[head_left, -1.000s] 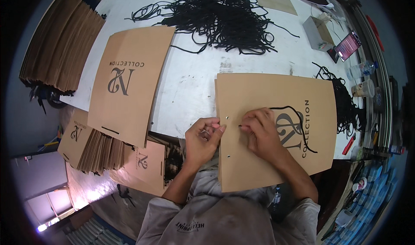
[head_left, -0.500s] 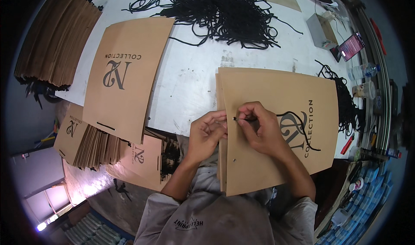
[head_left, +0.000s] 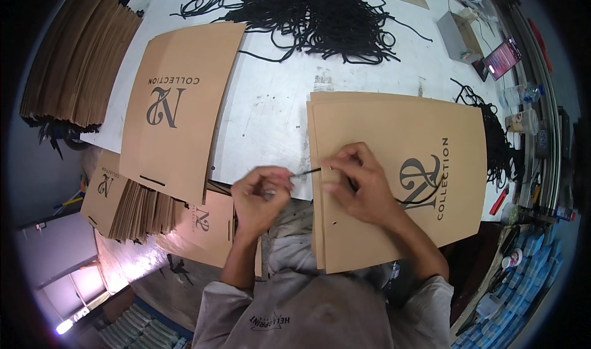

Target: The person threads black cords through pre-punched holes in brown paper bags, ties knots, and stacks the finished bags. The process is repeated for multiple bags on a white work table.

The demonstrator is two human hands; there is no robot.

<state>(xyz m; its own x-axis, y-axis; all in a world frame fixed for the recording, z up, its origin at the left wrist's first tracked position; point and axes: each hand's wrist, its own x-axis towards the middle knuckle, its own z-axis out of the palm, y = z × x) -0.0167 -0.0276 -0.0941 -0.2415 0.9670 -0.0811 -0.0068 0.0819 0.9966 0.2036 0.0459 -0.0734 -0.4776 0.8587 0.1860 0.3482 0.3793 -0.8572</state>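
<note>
A brown paper bag (head_left: 381, 127) lies flat on top of a few others in front of me, with dark printing on its face. A thin black cord (head_left: 308, 172) runs from my left hand to the bag's left edge near the upper hole. My left hand (head_left: 261, 195), just off that edge, is closed with its fingertips pinching the cord's end. My right hand (head_left: 363, 186) rests over the bag by this hole, thumb and forefinger apart. More of the cord curves out past my right wrist across the printing. A lower hole (head_left: 334, 223) shows in the bag.
A heap of black cords (head_left: 314, 16) lies at the table's far side; a smaller bundle (head_left: 492, 139) is beyond the bag's right edge. Flat bags (head_left: 184, 59) overlap the table's left side. Tall bag stacks (head_left: 77, 59) stand farther left. A phone (head_left: 502, 59) stands at the right.
My left hand has moved left, away from the bag's edge, drawing the cord out with it. My right thumb and forefinger have parted, and the cord's loose length on the bag has shortened.
</note>
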